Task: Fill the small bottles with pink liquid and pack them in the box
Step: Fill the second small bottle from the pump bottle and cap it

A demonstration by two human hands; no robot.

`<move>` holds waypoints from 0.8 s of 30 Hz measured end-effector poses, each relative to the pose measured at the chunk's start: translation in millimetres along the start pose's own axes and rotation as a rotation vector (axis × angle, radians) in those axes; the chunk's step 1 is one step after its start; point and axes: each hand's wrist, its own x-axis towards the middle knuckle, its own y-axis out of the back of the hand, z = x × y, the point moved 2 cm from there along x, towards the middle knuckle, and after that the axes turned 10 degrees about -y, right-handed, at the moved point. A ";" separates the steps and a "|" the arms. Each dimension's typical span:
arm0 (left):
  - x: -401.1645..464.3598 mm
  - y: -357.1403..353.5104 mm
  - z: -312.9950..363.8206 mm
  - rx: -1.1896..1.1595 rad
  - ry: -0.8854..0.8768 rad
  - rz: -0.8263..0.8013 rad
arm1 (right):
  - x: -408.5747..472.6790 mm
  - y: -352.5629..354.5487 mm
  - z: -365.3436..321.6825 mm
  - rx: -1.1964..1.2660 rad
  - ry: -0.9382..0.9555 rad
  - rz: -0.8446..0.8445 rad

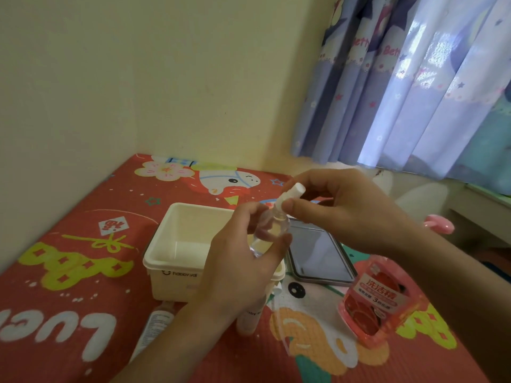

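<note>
**Small bottle held over the box, cap pinched**

The small bottle (272, 225) is clear and tilted, held in the air above the near right corner of the cream box (177, 252). The left hand (243, 261) comes up from the near side and grips the bottle's body, fingers curled round it with the thumb along its right side. The right hand (340, 205) reaches in from the right and pinches the white cap (290, 194) at the bottle's top between thumb and fingers. Whether the cap is screwed tight or loose cannot be told.

The box stands open on a red cartoon-printed mat (83, 299), and the part of its inside that shows is bare. Just right of the box lies a shallow metal tin (320, 258) with a grey inside. Nearer and further right stands the pink liquid pouch (378, 299), upright, with a red label. Near the box's front wall, partly hidden by the left forearm, lie a white tube (154, 327) and another small bottle-like item (249, 322); what they hold cannot be made out. A purple patterned curtain (414, 78) hangs at the far right.
</note>
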 end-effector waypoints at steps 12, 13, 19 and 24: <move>-1.2 0.8 -1.5 0.066 -0.092 -0.012 | 11.4 6.7 -26.4 -0.486 -0.038 -0.095; -0.8 1.7 -1.4 0.060 -0.097 -0.007 | 11.7 6.6 -27.8 -0.470 -0.050 -0.106; -1.0 1.5 -2.8 0.059 -0.097 -0.026 | 14.9 4.6 -28.0 -0.553 -0.103 -0.090; -2.0 0.7 -1.3 0.053 -0.111 -0.028 | 19.9 -5.4 -27.4 -0.694 -0.210 0.031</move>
